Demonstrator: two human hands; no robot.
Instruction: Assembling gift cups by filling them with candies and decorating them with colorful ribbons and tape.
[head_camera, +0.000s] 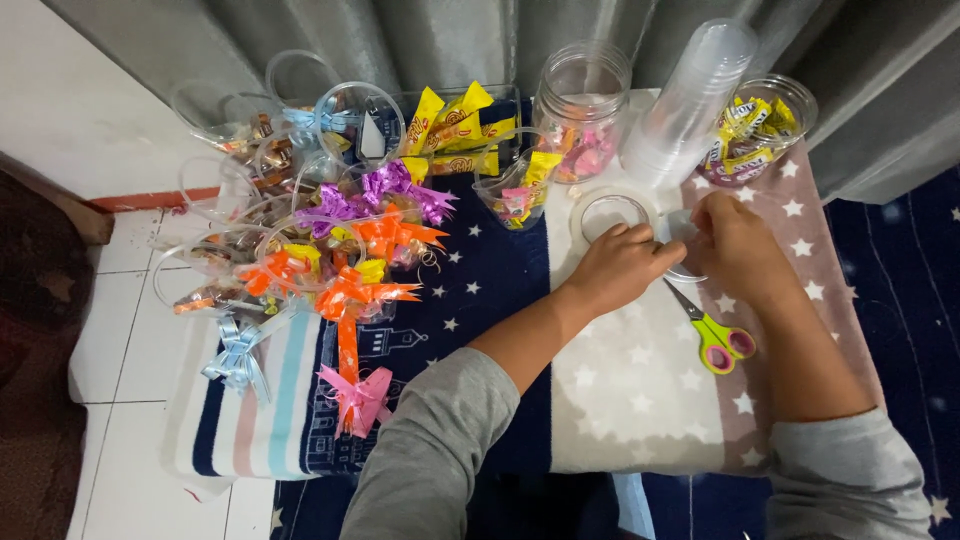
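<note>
My left hand (618, 268) and my right hand (737, 246) meet over a small clear plastic cup (682, 232) on the star-patterned cloth (620, 390). Both hands' fingers close on the cup from either side, and most of the cup is hidden by them. A clear tape roll (607, 213) lies just behind my left hand. Scissors with green and pink handles (715, 335) lie on the cloth between my forearms, near my right wrist.
A stack of clear cups (685, 100) leans at the back, between two clear jars of wrapped sweets (580, 110) (757, 130). A filled cup (515, 190) stands left of the tape. Several ribbon-tied filled cups (330, 240) crowd the left side, by white floor tiles (120, 330).
</note>
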